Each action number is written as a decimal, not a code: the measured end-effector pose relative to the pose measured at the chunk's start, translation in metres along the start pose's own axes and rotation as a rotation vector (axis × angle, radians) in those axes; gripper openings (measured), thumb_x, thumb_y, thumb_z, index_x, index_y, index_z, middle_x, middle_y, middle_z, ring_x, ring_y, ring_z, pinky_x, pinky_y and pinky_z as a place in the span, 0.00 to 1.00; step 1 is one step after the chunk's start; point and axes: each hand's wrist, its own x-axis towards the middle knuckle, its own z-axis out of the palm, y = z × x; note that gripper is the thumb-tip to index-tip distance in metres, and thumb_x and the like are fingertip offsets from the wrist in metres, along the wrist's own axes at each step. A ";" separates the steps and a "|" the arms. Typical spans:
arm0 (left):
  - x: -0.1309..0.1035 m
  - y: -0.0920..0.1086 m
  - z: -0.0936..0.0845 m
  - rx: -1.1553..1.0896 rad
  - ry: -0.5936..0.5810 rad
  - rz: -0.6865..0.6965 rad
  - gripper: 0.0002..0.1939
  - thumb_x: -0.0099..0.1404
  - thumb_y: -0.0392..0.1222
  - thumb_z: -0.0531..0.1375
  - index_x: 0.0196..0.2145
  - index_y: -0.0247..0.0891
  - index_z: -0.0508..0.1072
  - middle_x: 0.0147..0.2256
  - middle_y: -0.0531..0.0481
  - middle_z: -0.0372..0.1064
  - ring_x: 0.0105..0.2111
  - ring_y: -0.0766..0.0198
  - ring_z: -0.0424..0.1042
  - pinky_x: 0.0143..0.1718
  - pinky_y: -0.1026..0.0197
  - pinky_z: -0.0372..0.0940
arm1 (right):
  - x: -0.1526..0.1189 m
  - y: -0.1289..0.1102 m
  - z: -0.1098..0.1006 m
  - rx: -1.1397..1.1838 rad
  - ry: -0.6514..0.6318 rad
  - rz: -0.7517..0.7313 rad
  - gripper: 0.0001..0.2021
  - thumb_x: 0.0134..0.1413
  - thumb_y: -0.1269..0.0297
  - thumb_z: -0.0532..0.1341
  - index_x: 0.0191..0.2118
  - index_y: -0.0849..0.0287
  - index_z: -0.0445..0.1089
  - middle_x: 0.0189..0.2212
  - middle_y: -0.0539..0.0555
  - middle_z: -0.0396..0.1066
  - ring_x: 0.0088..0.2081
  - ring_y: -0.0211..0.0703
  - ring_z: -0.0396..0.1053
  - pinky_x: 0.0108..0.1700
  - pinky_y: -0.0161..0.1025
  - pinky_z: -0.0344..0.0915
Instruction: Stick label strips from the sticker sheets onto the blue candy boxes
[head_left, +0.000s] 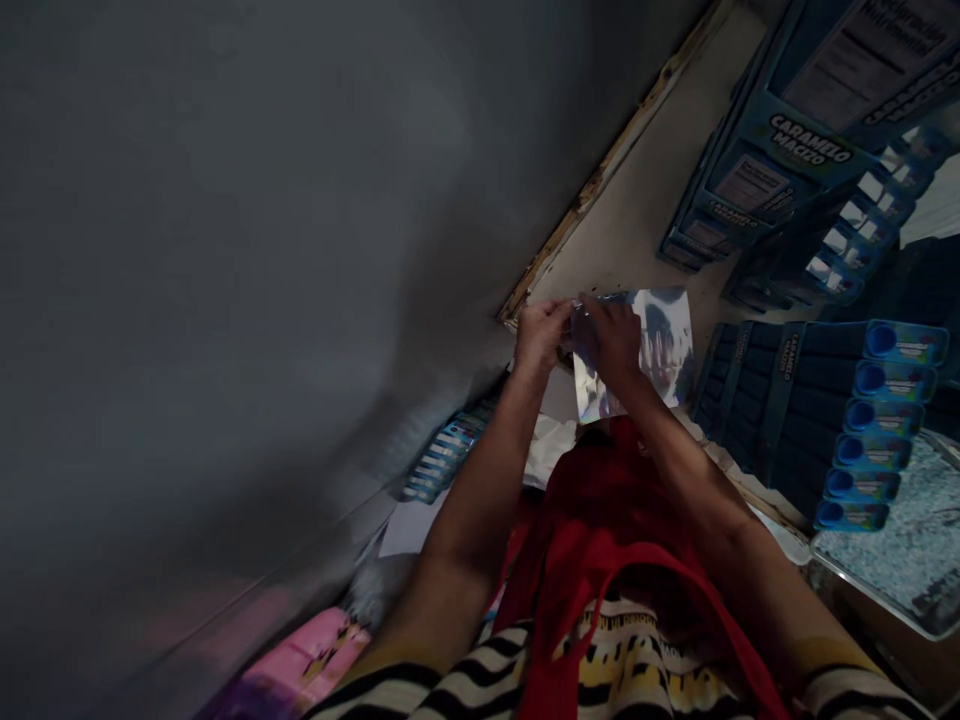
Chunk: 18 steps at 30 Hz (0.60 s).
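Observation:
A shiny silver foil sheet or bag (667,345) is held up in front of my red apron (600,500). My left hand (541,335) is closed at its upper left corner, thumb and fingers pinched together. Over the left part of the foil lies my right hand (616,345), fingers bent and fingertips meeting the same corner, close beside the left hand. What lies between the fingertips is too small and dark to make out.
To the right stand stacked blue boxes (795,400) and taller blue display boxes (810,140) on a pale table (622,240) with a worn edge. A tray of pale blue pieces (900,560) is at lower right. A grey wall (262,250) fills the left; a pink package (300,660) lies below.

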 end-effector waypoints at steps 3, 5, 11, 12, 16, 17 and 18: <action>0.002 0.000 -0.003 -0.001 -0.010 0.005 0.12 0.61 0.48 0.70 0.36 0.36 0.79 0.28 0.47 0.76 0.30 0.60 0.77 0.32 0.62 0.72 | 0.008 0.001 0.000 0.029 0.000 0.010 0.20 0.77 0.59 0.53 0.62 0.54 0.77 0.50 0.62 0.77 0.56 0.57 0.69 0.59 0.49 0.62; 0.005 -0.001 -0.006 0.011 -0.027 0.014 0.13 0.61 0.49 0.70 0.36 0.36 0.78 0.29 0.46 0.76 0.32 0.58 0.78 0.32 0.61 0.72 | 0.013 0.003 0.000 0.054 0.019 0.059 0.19 0.74 0.63 0.55 0.62 0.56 0.76 0.51 0.61 0.77 0.56 0.56 0.69 0.60 0.48 0.62; 0.011 -0.003 -0.014 -0.054 -0.029 0.008 0.12 0.61 0.47 0.70 0.36 0.37 0.76 0.30 0.48 0.76 0.31 0.60 0.78 0.31 0.62 0.71 | 0.027 0.009 0.001 0.173 0.032 0.074 0.21 0.64 0.70 0.55 0.59 0.58 0.76 0.46 0.58 0.79 0.51 0.53 0.72 0.59 0.47 0.64; 0.012 -0.004 -0.015 -0.059 -0.028 0.005 0.12 0.61 0.47 0.70 0.36 0.37 0.76 0.29 0.48 0.76 0.30 0.60 0.77 0.31 0.62 0.71 | 0.029 0.010 0.001 0.187 0.025 0.065 0.22 0.63 0.70 0.56 0.58 0.58 0.77 0.46 0.58 0.79 0.50 0.53 0.73 0.59 0.47 0.65; 0.013 -0.008 -0.015 -0.042 -0.013 0.006 0.13 0.60 0.48 0.70 0.36 0.36 0.77 0.27 0.50 0.74 0.27 0.62 0.75 0.31 0.61 0.70 | 0.032 0.010 -0.005 0.167 -0.051 0.017 0.27 0.59 0.71 0.58 0.63 0.59 0.74 0.49 0.59 0.79 0.51 0.53 0.72 0.58 0.46 0.65; 0.012 -0.008 -0.015 -0.033 -0.015 0.015 0.14 0.60 0.48 0.70 0.36 0.35 0.78 0.27 0.50 0.74 0.27 0.62 0.75 0.31 0.61 0.71 | 0.032 0.009 -0.008 0.140 -0.075 0.007 0.27 0.59 0.71 0.59 0.64 0.59 0.74 0.49 0.59 0.78 0.51 0.54 0.72 0.58 0.46 0.64; 0.012 -0.009 -0.014 -0.019 -0.012 0.038 0.14 0.60 0.49 0.70 0.36 0.35 0.78 0.27 0.49 0.74 0.27 0.62 0.75 0.31 0.61 0.71 | 0.031 0.007 -0.011 0.107 -0.098 -0.001 0.28 0.60 0.70 0.59 0.66 0.59 0.73 0.50 0.59 0.77 0.51 0.54 0.71 0.57 0.47 0.63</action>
